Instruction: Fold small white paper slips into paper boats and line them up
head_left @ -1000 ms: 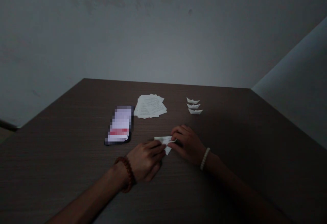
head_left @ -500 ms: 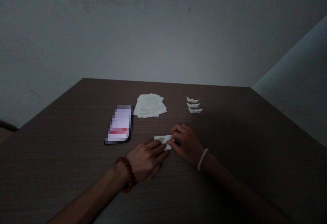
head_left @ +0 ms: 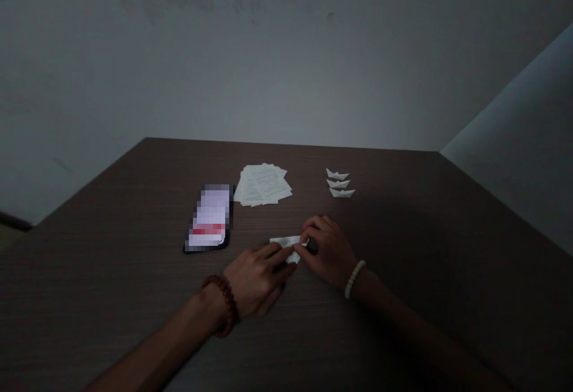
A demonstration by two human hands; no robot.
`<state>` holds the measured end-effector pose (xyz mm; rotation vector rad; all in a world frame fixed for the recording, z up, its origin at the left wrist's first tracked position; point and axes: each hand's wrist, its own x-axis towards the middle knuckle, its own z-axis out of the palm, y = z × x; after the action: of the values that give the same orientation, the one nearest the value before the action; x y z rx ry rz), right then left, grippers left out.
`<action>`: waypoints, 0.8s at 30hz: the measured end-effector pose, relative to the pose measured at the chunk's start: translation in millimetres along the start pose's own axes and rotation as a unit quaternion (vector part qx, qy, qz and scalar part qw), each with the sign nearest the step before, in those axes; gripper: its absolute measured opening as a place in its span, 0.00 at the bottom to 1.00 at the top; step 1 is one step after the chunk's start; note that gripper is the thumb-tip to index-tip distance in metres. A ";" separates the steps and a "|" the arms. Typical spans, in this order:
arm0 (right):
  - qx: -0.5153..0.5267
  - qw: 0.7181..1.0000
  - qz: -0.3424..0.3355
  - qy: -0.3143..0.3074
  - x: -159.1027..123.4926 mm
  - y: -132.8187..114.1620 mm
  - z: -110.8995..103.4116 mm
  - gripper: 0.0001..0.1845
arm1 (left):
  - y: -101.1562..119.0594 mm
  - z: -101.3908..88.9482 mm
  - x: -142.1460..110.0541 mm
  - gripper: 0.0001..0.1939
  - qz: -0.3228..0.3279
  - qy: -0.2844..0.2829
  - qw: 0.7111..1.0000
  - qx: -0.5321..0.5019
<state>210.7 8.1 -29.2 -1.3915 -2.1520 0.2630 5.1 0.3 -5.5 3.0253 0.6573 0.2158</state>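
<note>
A small piece of folded white paper [head_left: 286, 241] lies on the table between my hands. My left hand [head_left: 255, 281], with a brown bead bracelet at the wrist, holds the paper against the table, its fingers reaching across the lower left part. From the right, my right hand [head_left: 331, 246] pinches the paper's right end between thumb and index finger; a pale bead bracelet is on that wrist. The fingers hide much of the paper, so its exact folds cannot be made out.
A pile of printed paper sheets [head_left: 264, 184] lies beyond my hands. To its left is a phone [head_left: 209, 219] with a lit, blurred screen. Three small paper boats [head_left: 341, 193] stand in a column at the right. The brown table [head_left: 134, 201] meets a grey wall [head_left: 286, 70] behind.
My right hand's fingers have curled in slightly and closed more on the paper's right end. My left fingers have shifted a little on the paper. The other things have stayed put.
</note>
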 end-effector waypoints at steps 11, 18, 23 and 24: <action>-0.006 1.000 0.012 0.010 -0.1 1.6 -1.4 0.06 | 1.0 -2.6 0.4 0.17 -0.004 -0.016 1.000 -0.016; -0.006 1.000 0.015 0.016 -0.1 1.1 1.0 0.06 | 0.0 1.5 -0.9 0.18 0.001 -0.006 1.000 -0.016; -0.003 1.000 0.023 0.015 0.1 -0.1 1.2 0.06 | -0.3 3.0 -2.5 0.19 0.012 0.000 1.000 0.002; -0.003 1.000 0.025 0.015 0.1 -0.5 1.0 0.06 | -0.5 3.0 -2.6 0.19 0.015 0.002 1.000 0.009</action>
<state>209.7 8.1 -29.7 -1.4459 -2.0978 0.2542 2.9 -0.3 -8.8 3.0534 0.6181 0.2191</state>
